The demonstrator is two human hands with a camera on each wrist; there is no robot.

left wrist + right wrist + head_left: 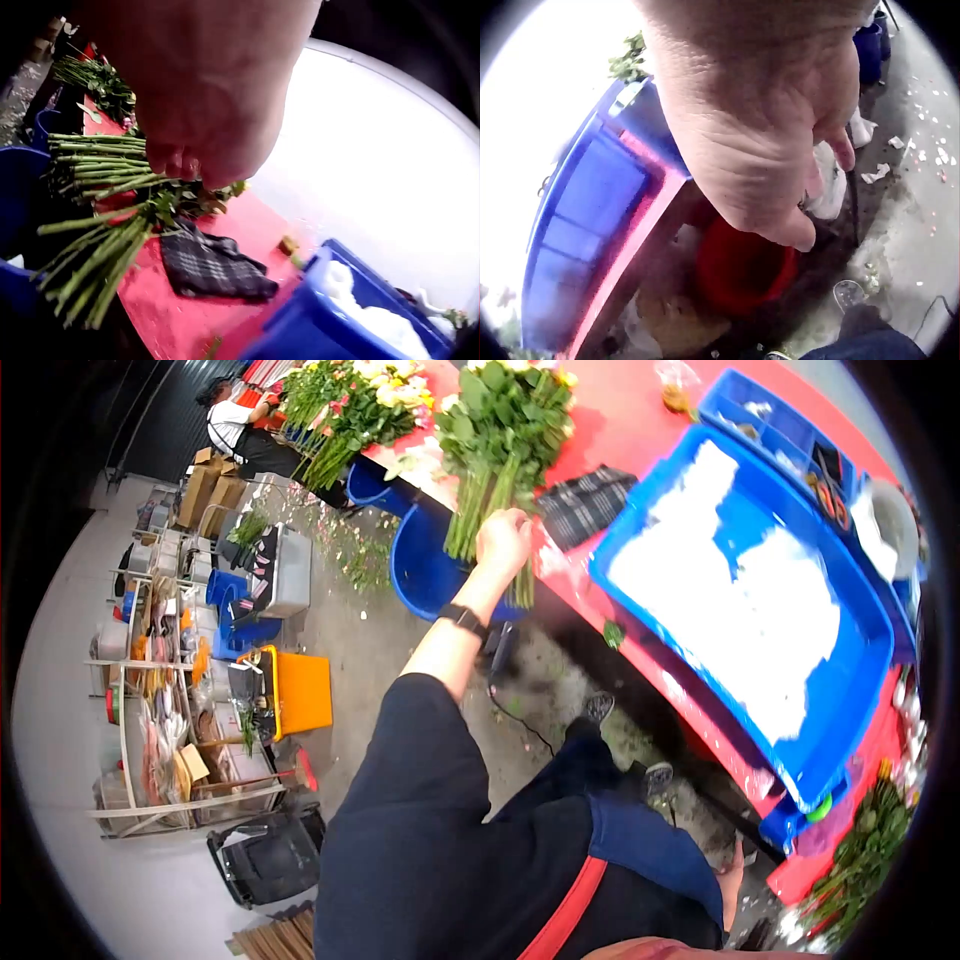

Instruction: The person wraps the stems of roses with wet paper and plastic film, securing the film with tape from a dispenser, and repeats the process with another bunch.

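Observation:
A bunch of green flower stems (500, 430) lies on the red table (620, 420), its cut ends hanging over the edge. My left hand (503, 540) reaches out and grips the stems near their lower part. In the left wrist view the curled fingers (180, 159) close over the stems (97, 247). A dark checked cloth (214, 266) lies beside them. My right hand (733, 875) hangs low at my side. In the right wrist view it (780, 150) is loosely curled and holds nothing, above a red bucket (739, 270).
A large blue tray (770, 510) with white material fills the table's right part. A blue bucket (430, 570) stands under the stems. More flowers (350, 405) lie at the table's far end near another person (235, 425). An orange bin (300, 690) and shelves (170, 700) stand at left.

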